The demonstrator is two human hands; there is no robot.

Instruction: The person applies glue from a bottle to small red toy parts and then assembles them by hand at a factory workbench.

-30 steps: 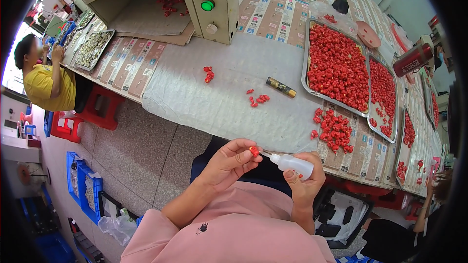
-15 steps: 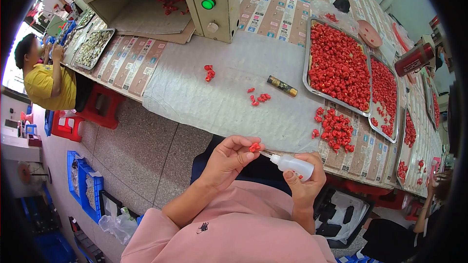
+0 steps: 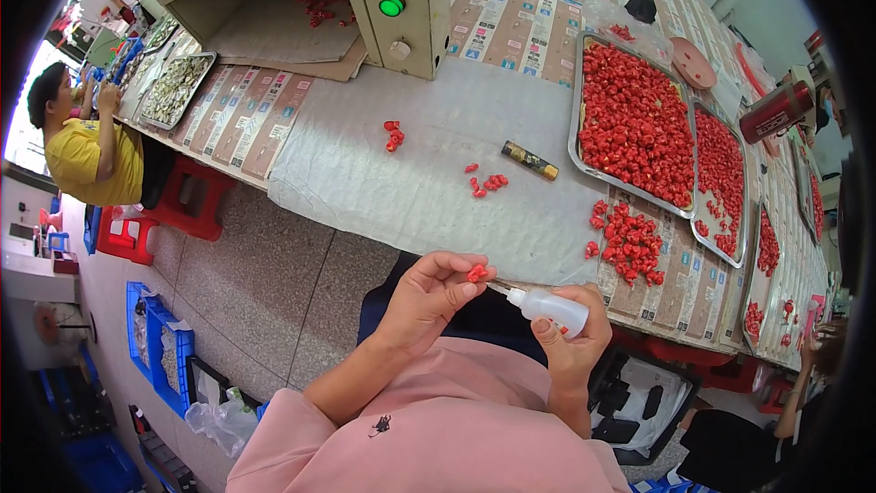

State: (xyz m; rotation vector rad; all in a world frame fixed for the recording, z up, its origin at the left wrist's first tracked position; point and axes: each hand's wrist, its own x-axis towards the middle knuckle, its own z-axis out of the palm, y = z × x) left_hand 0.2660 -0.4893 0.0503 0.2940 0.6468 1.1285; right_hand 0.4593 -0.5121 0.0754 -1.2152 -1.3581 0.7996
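Note:
My left hand (image 3: pixel 429 297) is closed, pinching a small red piece (image 3: pixel 476 273) between thumb and fingertips just off the table's near edge. My right hand (image 3: pixel 577 333) is wrapped round a white squeeze bottle (image 3: pixel 555 310). The bottle lies tilted, its thin nozzle pointing left at the red piece; whether the tip touches it I cannot tell. A loose heap of similar red pieces (image 3: pixel 630 246) lies on the table to the right. Two smaller clusters, one of several pieces (image 3: pixel 488 184) and another red group (image 3: pixel 393 136), rest on the pale sheet (image 3: pixel 365 192).
Metal trays of red pieces (image 3: pixel 573 141) stand at the right, near a dark red flask (image 3: pixel 776 111). A black-gold tube (image 3: pixel 529 161) lies mid-table. A beige machine (image 3: pixel 401 32) with a green lamp stands behind. A person in yellow (image 3: pixel 87 155) sits far left.
Almost nothing differs. Both hands keep their grip, with the bottle's nozzle still aimed at the red piece; the view has shifted very slightly.

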